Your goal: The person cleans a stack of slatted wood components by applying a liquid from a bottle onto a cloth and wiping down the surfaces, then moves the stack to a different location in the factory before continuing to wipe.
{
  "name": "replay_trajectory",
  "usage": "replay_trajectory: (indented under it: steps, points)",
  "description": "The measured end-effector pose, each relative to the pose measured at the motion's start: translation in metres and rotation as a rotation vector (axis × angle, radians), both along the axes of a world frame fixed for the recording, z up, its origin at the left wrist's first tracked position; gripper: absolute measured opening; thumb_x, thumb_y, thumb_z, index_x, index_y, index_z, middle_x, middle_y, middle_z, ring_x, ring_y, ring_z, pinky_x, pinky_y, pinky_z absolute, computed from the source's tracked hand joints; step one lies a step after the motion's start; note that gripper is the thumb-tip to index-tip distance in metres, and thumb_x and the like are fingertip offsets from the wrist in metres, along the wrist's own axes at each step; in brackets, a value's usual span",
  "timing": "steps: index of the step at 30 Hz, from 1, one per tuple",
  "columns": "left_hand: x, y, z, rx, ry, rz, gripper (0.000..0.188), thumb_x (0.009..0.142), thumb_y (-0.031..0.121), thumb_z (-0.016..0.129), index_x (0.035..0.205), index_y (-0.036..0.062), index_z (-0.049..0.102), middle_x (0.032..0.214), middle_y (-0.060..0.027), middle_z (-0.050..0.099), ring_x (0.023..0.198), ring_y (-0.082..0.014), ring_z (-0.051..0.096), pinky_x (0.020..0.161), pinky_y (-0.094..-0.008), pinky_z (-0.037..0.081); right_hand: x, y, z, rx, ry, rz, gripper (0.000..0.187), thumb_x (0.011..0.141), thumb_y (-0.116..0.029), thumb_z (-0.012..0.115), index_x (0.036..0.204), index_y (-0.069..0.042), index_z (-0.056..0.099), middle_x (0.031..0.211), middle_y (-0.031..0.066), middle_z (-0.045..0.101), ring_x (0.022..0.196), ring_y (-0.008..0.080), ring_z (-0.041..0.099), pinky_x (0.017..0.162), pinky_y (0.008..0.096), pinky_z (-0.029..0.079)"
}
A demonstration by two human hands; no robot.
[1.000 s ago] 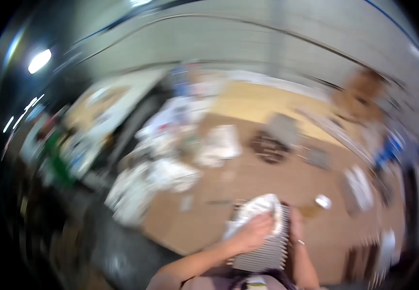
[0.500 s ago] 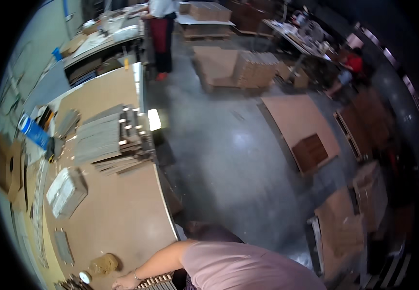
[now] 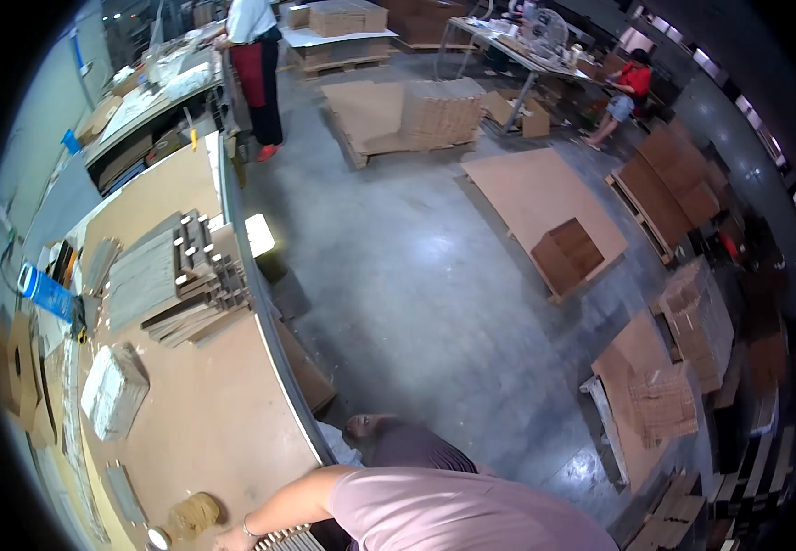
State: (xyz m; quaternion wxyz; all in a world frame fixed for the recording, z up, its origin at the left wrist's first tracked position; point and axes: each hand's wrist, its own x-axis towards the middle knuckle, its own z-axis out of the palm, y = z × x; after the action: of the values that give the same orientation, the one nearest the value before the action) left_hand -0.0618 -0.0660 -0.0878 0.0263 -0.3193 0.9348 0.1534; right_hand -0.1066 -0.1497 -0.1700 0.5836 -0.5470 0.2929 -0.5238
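A: Locate the slatted piece of narrow grey-and-tan strips [image 3: 290,540].
B: Lower edge of view, partly cropped, beside the right hand [image 3: 229,539].
A: Report hand states.
B: For the right hand, fingers are cropped; grip cannot be determined. For the left hand, out of view; state cannot be determined.
A: Identify adjacent items.
B: Tan rounded object [image 3: 194,514] on the flat brown tabletop [image 3: 210,413], near a white round cap [image 3: 159,538].
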Motion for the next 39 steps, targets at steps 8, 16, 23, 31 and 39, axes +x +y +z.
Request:
replay_trajectory:
  steps: [8, 16, 23, 31, 39]
  points:
    - [-0.006, -0.003, 0.003, 0.018, 0.046, -0.029, 0.059, 0.080, 0.018, 0.056, 0.132, -0.0064, 0.044, 0.142, -0.0294, 0.039, 0.135, -0.0421, 0.034, 0.112, -0.0492, 0.027, -0.001, -0.019, -0.016, -0.272, 0.186, -0.140, 0.019, 0.090, -0.009, 0.051, 0.102, 0.003, 0.059, 0.084, 0.0161, 0.067, 0.071, 0.0243, 0.059, 0.069, 0.0356, 0.050]
    - [0.012, -0.003, -0.001, 0.003, -0.013, 0.038, 0.062, 0.079, 0.014, 0.056, 0.136, -0.0061, 0.041, 0.144, -0.0286, 0.038, 0.137, -0.0418, 0.032, 0.114, -0.0486, 0.024, -0.008, 0.007, 0.011, -0.199, 0.151, -0.134, 0.027, 0.088, -0.012, 0.053, 0.107, 0.003, 0.065, 0.098, 0.0158, 0.070, 0.082, 0.0222, 0.064, 0.075, 0.0385, 0.051]
    - [0.035, -0.007, -0.005, -0.009, 0.004, 0.141, 0.065, 0.078, 0.009, 0.055, 0.139, -0.0059, 0.038, 0.145, -0.0278, 0.037, 0.138, -0.0416, 0.030, 0.115, -0.0480, 0.022, -0.011, 0.005, -0.005, -0.177, 0.096, -0.133, 0.025, 0.091, -0.010, 0.050, 0.106, 0.005, 0.064, 0.094, 0.0089, 0.069, 0.081, 0.0174, 0.061, 0.075, 0.0354, 0.051]
    - [0.145, 0.036, 0.043, -0.105, 0.102, 0.332, 0.069, 0.075, 0.007, 0.056, 0.141, -0.0047, 0.037, 0.148, -0.0269, 0.034, 0.142, -0.0405, 0.025, 0.115, -0.0511, 0.020, 0.009, -0.006, -0.032, 0.269, -0.272, 0.141, 0.037, 0.100, -0.018, 0.041, 0.132, -0.001, 0.052, 0.127, 0.0128, 0.058, 0.116, 0.0212, 0.054, 0.099, 0.0355, 0.042]
    - [0.135, 0.090, 0.060, -0.225, 0.494, 0.761, 0.042, 0.079, 0.014, 0.063, 0.117, -0.0010, 0.054, 0.122, -0.0240, 0.054, 0.121, -0.0398, 0.046, 0.102, -0.0498, 0.035, -0.040, 0.034, 0.046, 0.198, 0.333, 0.095, 0.042, 0.102, -0.027, 0.041, 0.130, 0.002, 0.051, 0.115, 0.0064, 0.060, 0.099, 0.0124, 0.055, 0.094, 0.0268, 0.043]
